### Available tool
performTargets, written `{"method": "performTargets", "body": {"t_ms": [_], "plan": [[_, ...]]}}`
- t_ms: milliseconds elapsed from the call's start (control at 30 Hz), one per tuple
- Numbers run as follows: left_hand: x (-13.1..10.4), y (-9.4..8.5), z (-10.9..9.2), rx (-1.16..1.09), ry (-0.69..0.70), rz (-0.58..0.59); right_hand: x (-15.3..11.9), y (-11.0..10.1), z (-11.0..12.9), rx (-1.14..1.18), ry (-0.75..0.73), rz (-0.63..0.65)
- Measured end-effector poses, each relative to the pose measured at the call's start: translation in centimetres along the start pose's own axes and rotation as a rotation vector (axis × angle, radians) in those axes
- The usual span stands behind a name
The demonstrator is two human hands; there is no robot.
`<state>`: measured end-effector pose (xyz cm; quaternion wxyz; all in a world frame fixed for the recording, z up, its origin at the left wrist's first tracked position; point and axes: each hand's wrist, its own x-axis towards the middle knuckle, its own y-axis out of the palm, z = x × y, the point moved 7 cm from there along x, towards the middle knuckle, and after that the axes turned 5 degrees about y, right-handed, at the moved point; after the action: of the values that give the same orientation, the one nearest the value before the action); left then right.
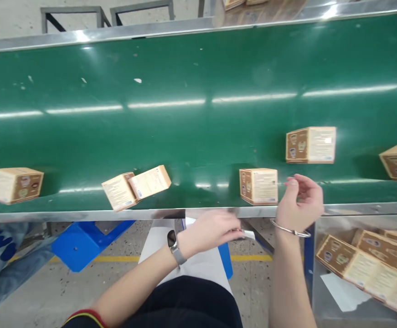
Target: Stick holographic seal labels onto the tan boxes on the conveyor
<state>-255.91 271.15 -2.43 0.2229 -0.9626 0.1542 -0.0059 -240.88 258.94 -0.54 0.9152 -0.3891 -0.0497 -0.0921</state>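
Green belt [198,132] stretches beyond the left hand [212,230], which pinches a white slip [249,234]. Right hand [301,200] is half curled; whether it grips anything, I cannot tell. Near box [260,186], long axis unclear, sits just left of the right hand, the closer one.

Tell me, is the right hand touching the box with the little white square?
Apart: the head view shows a strip of green belt between the right hand and that box.
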Motion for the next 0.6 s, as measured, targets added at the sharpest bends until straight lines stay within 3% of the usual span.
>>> {"method": "performTargets", "body": {"t_ms": [67,200,267,333,400,500,600], "plan": [[-2.8,-0.5,0.6,-0.095,-0.149,0.014,-2.1,2.3,3.2,-0.029,-0.095,0.237],[-8.7,-1.6,2.4,-0.181,-0.400,-0.008,-10.9,10.9,9.1,-0.053,-0.294,1.040],[-11.3,-2.1,3.5,-0.224,-0.497,-0.033,-15.0,14.3,11.0,-0.132,-0.433,1.293],[-13.5,-2.6,4.4,-0.259,-0.568,-0.071,-17.2,17.0,12.2,-0.221,-0.587,1.359],[-15.1,-3.3,5.3,-0.273,-0.623,-0.118,-17.7,19.2,13.0,-0.266,-0.710,1.328],[-16.8,-4.4,6.5,-0.295,-0.677,-0.175,-16.1,21.8,13.7,-0.280,-0.744,1.186],[-17.8,-5.4,7.4,-0.324,-0.714,-0.229,-14.3,22.4,14.6,-0.268,-0.750,1.014]]}}
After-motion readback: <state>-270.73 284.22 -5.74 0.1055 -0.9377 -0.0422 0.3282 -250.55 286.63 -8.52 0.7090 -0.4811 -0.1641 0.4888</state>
